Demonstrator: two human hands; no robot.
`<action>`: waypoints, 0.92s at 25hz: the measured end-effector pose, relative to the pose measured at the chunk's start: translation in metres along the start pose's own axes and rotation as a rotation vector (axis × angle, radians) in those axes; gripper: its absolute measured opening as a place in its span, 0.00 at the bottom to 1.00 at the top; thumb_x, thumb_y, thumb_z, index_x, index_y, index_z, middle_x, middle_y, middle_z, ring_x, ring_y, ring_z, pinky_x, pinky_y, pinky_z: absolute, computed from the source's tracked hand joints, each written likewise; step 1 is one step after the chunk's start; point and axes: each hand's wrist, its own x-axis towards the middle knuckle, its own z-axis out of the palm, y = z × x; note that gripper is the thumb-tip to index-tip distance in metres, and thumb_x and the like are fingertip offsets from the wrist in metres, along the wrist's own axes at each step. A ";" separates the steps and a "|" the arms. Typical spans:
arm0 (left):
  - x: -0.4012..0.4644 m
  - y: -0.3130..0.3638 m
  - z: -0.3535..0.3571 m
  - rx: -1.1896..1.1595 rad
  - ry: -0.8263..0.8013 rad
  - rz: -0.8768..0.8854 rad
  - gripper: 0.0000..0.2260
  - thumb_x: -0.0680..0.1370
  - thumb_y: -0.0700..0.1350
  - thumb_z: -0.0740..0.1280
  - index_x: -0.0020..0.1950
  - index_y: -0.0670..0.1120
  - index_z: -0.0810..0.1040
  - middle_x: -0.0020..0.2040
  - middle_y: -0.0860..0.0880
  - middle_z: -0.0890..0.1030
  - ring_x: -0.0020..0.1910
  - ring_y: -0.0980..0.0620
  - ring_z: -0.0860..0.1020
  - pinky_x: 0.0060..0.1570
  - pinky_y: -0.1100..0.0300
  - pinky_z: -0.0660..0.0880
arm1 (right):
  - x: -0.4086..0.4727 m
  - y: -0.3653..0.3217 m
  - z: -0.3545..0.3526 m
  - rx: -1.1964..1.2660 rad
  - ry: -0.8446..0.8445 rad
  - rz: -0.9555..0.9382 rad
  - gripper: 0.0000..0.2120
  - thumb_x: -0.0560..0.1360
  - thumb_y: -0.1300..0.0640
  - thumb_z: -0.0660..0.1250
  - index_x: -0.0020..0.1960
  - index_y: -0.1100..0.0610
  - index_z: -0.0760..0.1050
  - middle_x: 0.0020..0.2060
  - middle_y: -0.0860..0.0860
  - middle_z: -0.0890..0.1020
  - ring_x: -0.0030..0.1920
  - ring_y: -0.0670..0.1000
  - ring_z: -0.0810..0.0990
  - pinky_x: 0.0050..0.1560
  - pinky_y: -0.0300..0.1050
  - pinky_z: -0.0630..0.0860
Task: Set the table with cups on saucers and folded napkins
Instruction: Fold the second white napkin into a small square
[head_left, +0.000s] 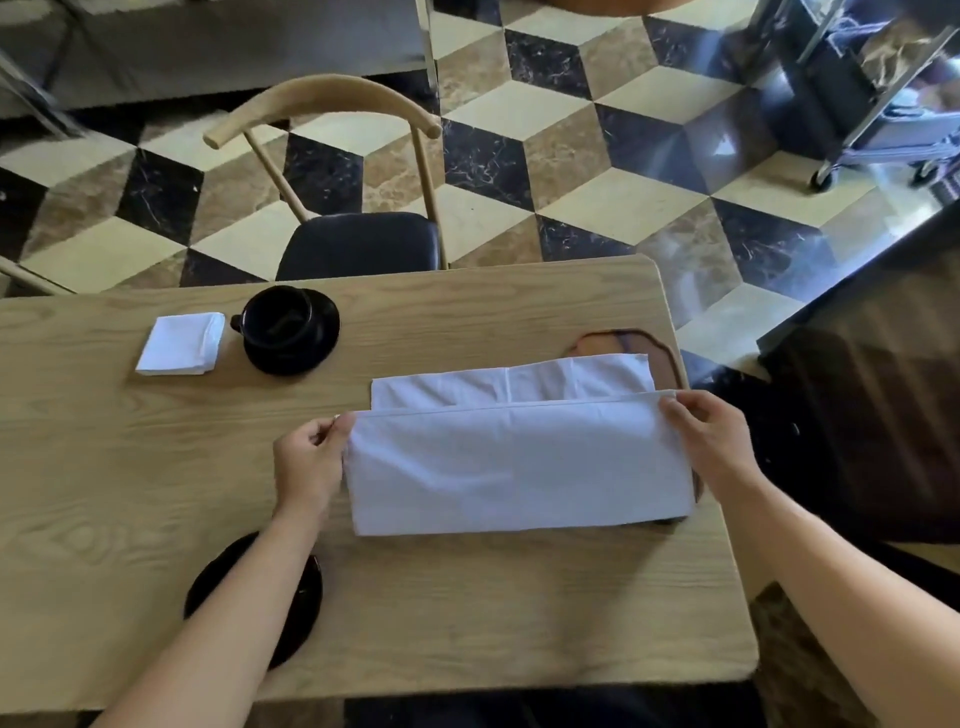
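Both hands, left hand (306, 462) and right hand (711, 441), pinch a white napkin (514, 467) half-folded on the tabletop (467, 613); fingers narrow on its corners. Uneven pulling could skew the fold.

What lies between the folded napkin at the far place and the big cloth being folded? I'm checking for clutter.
In the head view, a black cup on its saucer sits between the folded napkin and the big cloth.

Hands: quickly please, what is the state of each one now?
Left hand: closed, pinching the white napkin.
Right hand: closed, pinching the same napkin.
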 end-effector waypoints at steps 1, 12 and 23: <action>0.012 0.001 0.005 0.019 -0.027 0.004 0.08 0.77 0.52 0.73 0.42 0.48 0.84 0.34 0.53 0.84 0.34 0.53 0.80 0.37 0.56 0.78 | 0.008 -0.002 0.005 0.004 0.017 0.009 0.03 0.77 0.52 0.71 0.47 0.49 0.83 0.39 0.43 0.85 0.35 0.37 0.81 0.34 0.33 0.75; 0.084 -0.001 0.043 0.263 -0.034 0.084 0.06 0.76 0.52 0.73 0.42 0.52 0.83 0.38 0.59 0.83 0.39 0.61 0.80 0.37 0.64 0.71 | 0.064 -0.011 0.039 -0.228 0.142 -0.051 0.04 0.77 0.50 0.71 0.48 0.48 0.83 0.37 0.38 0.81 0.39 0.38 0.79 0.39 0.35 0.71; 0.093 -0.007 0.057 0.309 -0.013 0.079 0.05 0.74 0.50 0.75 0.40 0.53 0.82 0.35 0.60 0.81 0.37 0.63 0.79 0.35 0.69 0.68 | 0.076 -0.010 0.058 -0.297 0.278 0.006 0.05 0.76 0.51 0.71 0.49 0.50 0.82 0.38 0.44 0.81 0.38 0.42 0.79 0.43 0.35 0.70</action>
